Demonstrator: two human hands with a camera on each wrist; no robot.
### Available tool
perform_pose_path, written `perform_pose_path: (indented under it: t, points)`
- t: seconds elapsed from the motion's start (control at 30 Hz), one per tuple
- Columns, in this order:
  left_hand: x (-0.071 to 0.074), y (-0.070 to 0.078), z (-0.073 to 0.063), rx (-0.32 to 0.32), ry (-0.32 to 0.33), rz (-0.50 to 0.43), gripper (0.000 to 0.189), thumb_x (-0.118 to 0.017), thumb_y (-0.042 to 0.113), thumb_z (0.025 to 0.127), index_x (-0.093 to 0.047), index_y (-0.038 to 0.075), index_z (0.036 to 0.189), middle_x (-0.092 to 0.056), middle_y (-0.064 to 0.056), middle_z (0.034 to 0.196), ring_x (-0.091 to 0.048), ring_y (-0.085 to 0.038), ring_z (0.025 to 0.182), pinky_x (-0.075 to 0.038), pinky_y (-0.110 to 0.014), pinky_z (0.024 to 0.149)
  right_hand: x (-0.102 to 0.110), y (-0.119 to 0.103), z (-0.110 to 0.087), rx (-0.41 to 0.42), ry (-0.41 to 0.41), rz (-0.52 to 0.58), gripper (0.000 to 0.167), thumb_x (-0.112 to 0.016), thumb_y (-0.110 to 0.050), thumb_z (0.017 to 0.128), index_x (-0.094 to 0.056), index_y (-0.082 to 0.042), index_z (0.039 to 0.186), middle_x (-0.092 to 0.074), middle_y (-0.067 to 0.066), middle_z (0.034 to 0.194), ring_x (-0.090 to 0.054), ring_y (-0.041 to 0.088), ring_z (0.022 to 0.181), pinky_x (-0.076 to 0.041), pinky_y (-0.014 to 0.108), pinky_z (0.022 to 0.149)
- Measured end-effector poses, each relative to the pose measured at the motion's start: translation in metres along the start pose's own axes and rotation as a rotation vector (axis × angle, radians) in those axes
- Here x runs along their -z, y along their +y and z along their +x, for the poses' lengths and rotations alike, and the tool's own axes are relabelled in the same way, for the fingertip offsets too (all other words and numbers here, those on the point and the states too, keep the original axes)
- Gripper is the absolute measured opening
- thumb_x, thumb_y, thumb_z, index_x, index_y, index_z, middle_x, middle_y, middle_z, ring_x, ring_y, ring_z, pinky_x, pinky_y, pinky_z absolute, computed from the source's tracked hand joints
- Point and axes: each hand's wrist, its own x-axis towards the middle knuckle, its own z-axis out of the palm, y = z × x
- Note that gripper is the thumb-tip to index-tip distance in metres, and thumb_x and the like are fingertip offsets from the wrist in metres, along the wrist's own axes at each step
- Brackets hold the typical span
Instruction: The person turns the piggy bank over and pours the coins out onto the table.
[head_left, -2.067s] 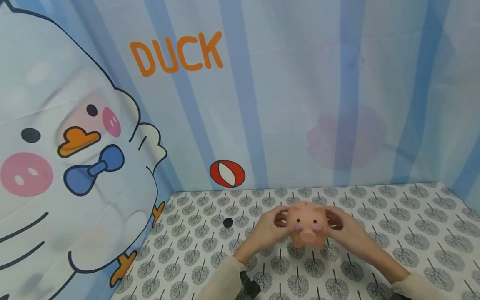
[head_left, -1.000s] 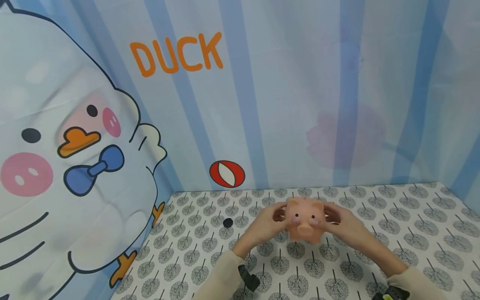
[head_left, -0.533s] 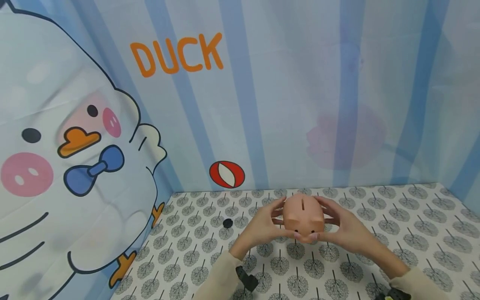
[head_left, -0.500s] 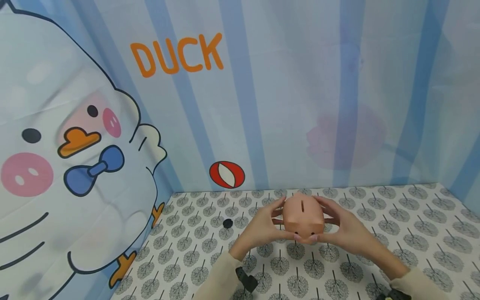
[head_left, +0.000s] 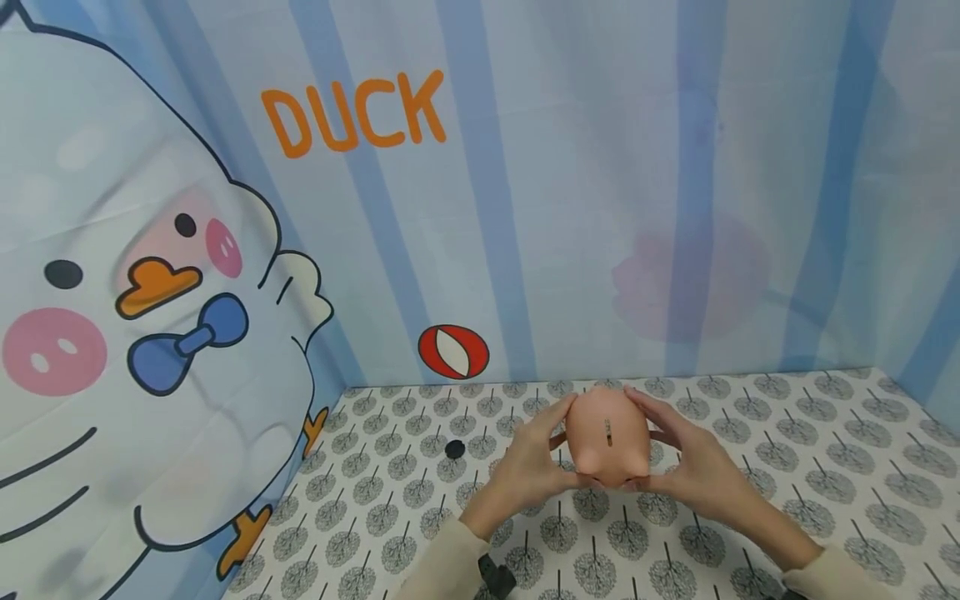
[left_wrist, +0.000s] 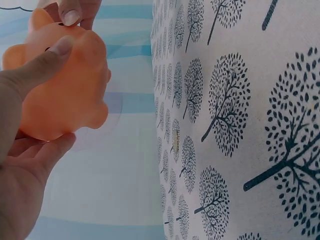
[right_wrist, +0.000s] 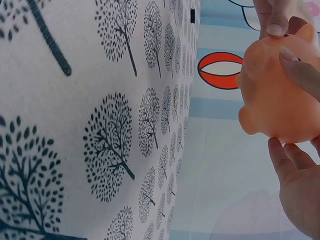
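A peach-pink piggy bank (head_left: pixel 606 425) is held up between both hands, its coin slot turned toward the head camera and its snout tipped down. My left hand (head_left: pixel 528 465) grips its left side, thumb by the face and fingers around the back. On the other side my right hand (head_left: pixel 693 462) grips it the same way, with the thumb near the snout. In the left wrist view the piggy bank (left_wrist: pixel 65 80) hangs in the air, apart from the tablecloth (left_wrist: pixel 225 150). The right wrist view shows its snout and feet side (right_wrist: pixel 265 85).
A small black round piece (head_left: pixel 454 449) lies on the tree-print tablecloth (head_left: pixel 360 517), left of the hands. Behind the table hangs a blue-striped curtain (head_left: pixel 585 208) printed with a duck, lettering and a red ball. A dark wrist strap (head_left: pixel 497 577) sits on the left sleeve.
Both hands have lifted the piggy bank slightly and tipped it forward, so its face has turned down and the slotted top now faces the head camera. The black piece has stayed put.
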Motion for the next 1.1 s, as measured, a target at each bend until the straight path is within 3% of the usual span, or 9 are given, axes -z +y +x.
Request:
perform_pose_path:
  t: [0.2, 0.27, 0.37, 0.47, 0.57, 0.73, 0.8, 0.97, 1.1]
  points:
    - [-0.001, -0.004, -0.002, -0.025, -0.011, 0.021, 0.106, -0.092, 0.017, 0.083, -0.027, 0.010, 0.167, -0.040, -0.013, 0.167, -0.047, -0.030, 0.152, -0.053, -0.020, 0.111, -0.002, 0.001, -0.001, 0.003, -0.006, -0.008, 0.115, -0.098, -0.031, 0.072, -0.032, -0.031, 0.166, -0.041, 0.020, 0.167, -0.062, 0.055, 0.129, -0.061, 0.066, 0.094]
    - [0.000, -0.005, -0.002, -0.028, -0.012, 0.036, 0.106, -0.092, 0.019, 0.083, -0.027, 0.011, 0.167, -0.040, -0.012, 0.168, -0.049, -0.028, 0.151, -0.054, -0.027, 0.114, -0.003, 0.002, -0.001, 0.014, -0.006, -0.008, 0.114, -0.098, -0.031, 0.073, -0.032, -0.032, 0.166, -0.041, 0.020, 0.167, -0.063, 0.054, 0.128, -0.062, 0.063, 0.094]
    - [0.002, -0.007, -0.002, -0.019, -0.020, 0.007, 0.107, -0.093, 0.019, 0.082, -0.028, 0.012, 0.167, -0.039, -0.011, 0.169, -0.048, -0.027, 0.152, -0.053, -0.029, 0.115, -0.003, 0.002, -0.001, 0.022, -0.007, -0.004, 0.113, -0.098, -0.031, 0.074, -0.032, -0.030, 0.166, -0.042, 0.021, 0.166, -0.066, 0.051, 0.125, -0.064, 0.060, 0.092]
    - [0.004, -0.009, -0.002, 0.022, -0.033, -0.078, 0.108, -0.094, 0.018, 0.081, -0.029, 0.015, 0.167, -0.042, -0.009, 0.168, -0.049, -0.025, 0.152, -0.052, -0.022, 0.114, -0.002, 0.002, -0.001, -0.002, -0.018, 0.012, 0.112, -0.097, -0.035, 0.074, -0.032, -0.031, 0.166, -0.046, 0.022, 0.162, -0.068, 0.049, 0.122, -0.064, 0.060, 0.087]
    - [0.006, -0.010, -0.002, 0.081, -0.027, -0.143, 0.105, -0.094, 0.022, 0.080, -0.033, 0.019, 0.166, -0.048, -0.006, 0.164, -0.056, -0.024, 0.146, -0.053, -0.026, 0.115, -0.001, 0.001, -0.002, -0.035, -0.028, 0.038, 0.107, -0.095, -0.038, 0.077, -0.034, -0.027, 0.165, -0.052, 0.024, 0.157, -0.069, 0.045, 0.119, -0.065, 0.057, 0.084]
    - [0.007, -0.010, -0.001, 0.141, -0.005, -0.158, 0.091, -0.091, 0.034, 0.085, -0.043, 0.021, 0.162, -0.058, -0.004, 0.157, -0.068, -0.019, 0.131, -0.058, -0.041, 0.111, 0.002, -0.001, -0.002, -0.048, -0.019, 0.049, 0.094, -0.089, -0.032, 0.085, -0.039, -0.014, 0.163, -0.056, 0.024, 0.153, -0.070, 0.033, 0.113, -0.066, 0.039, 0.083]
    - [0.007, -0.008, 0.000, 0.162, 0.007, -0.152, 0.083, -0.087, 0.039, 0.088, -0.048, 0.020, 0.159, -0.064, -0.004, 0.150, -0.072, -0.014, 0.121, -0.062, -0.035, 0.104, 0.002, -0.002, -0.001, -0.071, -0.018, 0.044, 0.087, -0.085, -0.031, 0.090, -0.040, -0.011, 0.162, -0.057, 0.024, 0.152, -0.071, 0.028, 0.111, -0.064, 0.032, 0.082]
    - [0.004, -0.002, 0.006, 0.270, 0.037, -0.156, 0.057, -0.071, 0.056, 0.097, -0.070, 0.019, 0.139, -0.079, -0.004, 0.121, -0.076, -0.007, 0.093, -0.064, -0.025, 0.083, 0.000, -0.008, 0.006, -0.264, -0.047, 0.089, 0.066, -0.066, -0.042, 0.104, -0.048, -0.009, 0.157, -0.063, 0.021, 0.147, -0.072, 0.023, 0.110, -0.064, 0.034, 0.084]
    - [-0.001, -0.005, 0.011, 0.365, 0.027, -0.248, 0.059, -0.061, 0.064, 0.100, -0.080, 0.011, 0.117, -0.082, -0.007, 0.100, -0.077, -0.012, 0.074, -0.066, -0.032, 0.072, -0.004, -0.013, 0.013, -0.419, -0.072, 0.139, 0.066, -0.055, -0.052, 0.107, -0.058, 0.001, 0.146, -0.073, 0.019, 0.125, -0.072, 0.020, 0.093, -0.064, 0.033, 0.077]
